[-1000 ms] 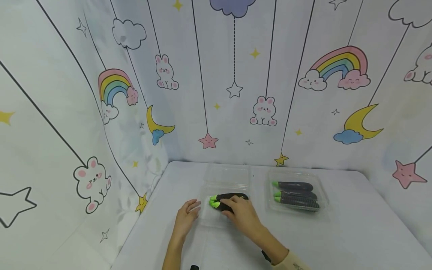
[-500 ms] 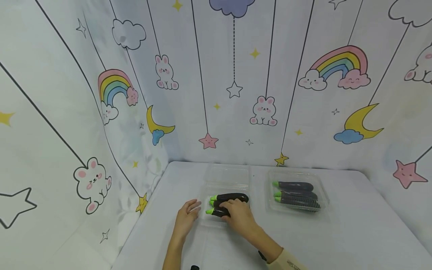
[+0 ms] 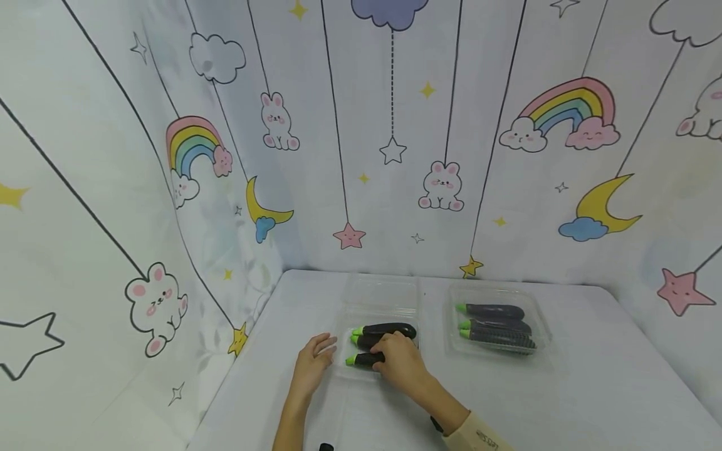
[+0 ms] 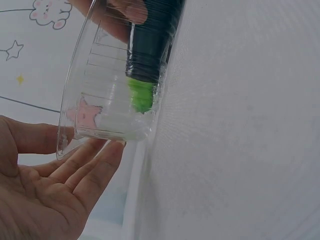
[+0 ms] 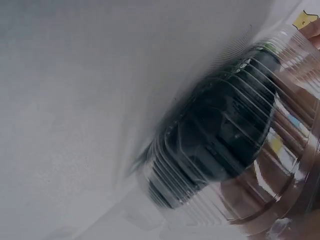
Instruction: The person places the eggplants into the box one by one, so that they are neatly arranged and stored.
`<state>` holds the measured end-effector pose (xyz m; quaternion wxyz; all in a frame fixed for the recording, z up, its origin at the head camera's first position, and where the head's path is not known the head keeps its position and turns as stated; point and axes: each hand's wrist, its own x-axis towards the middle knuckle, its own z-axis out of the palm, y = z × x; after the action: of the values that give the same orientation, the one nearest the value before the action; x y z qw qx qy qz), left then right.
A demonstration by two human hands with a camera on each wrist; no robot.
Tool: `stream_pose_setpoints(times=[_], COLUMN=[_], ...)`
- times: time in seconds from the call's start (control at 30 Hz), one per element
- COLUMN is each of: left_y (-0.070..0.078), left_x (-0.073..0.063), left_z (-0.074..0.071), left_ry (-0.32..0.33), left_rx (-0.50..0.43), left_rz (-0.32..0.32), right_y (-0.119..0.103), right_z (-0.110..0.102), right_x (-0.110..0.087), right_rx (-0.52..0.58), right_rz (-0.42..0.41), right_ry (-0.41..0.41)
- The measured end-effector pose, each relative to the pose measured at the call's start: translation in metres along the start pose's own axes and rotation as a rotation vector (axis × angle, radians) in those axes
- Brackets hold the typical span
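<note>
Three dark eggplants with green stem ends lie in a clear plastic container in the head view. My right hand (image 3: 402,364) reaches into this container (image 3: 341,371) and grips the nearest eggplant (image 3: 363,359), covering its right part. Behind it are the middle eggplant (image 3: 365,341), partly hidden by the fingers, and the back eggplant (image 3: 392,328). At the container's left side is my left hand (image 3: 313,363). In the left wrist view, its fairly straight fingers (image 4: 100,170) touch the outer wall, with the thumb at the rim.
The container's clear lid (image 3: 381,290) lies folded back behind it. To the right, a closed clear container (image 3: 541,329) holds several eggplants. A patterned curtain (image 3: 316,188) rises behind the white table (image 3: 592,388). A small black object (image 3: 326,447) shows at the bottom edge.
The right hand has drawn the nearest eggplant toward the container's front wall, separating it from the middle one, which now shows more. The left hand has stayed in place.
</note>
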<state>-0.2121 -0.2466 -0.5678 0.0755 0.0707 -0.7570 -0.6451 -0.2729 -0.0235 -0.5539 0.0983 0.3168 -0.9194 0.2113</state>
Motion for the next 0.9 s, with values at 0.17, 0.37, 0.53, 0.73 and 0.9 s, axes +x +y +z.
stream_pose_setpoints(times=[0.17, 0.37, 0.53, 0.73, 0.9], left_y=[0.001, 0.004, 0.004, 0.008, 0.014], left_x=[0.001, 0.004, 0.007, 0.009, 0.016], left_z=[0.002, 0.004, 0.003, -0.003, -0.006], left_ry=[-0.011, 0.014, 0.037, 0.037, 0.008], left_rx=[0.002, 0.032, 0.047, 0.021, -0.015], left_rz=[0.008, -0.001, -0.031, -0.052, -0.033], right_y=[0.004, 0.011, 0.023, 0.04, 0.052], right_z=[-0.004, -0.014, -0.025, -0.029, -0.028], right_x=[-0.001, -0.003, -0.003, 0.0, 0.002], right_rx=[0.026, 0.088, 0.138, 0.237, 0.325], right_rz=[0.01, 0.005, 0.04, 0.094, 0.12], right_ry=[-0.02, 0.026, 0.095, 0.256, 0.404])
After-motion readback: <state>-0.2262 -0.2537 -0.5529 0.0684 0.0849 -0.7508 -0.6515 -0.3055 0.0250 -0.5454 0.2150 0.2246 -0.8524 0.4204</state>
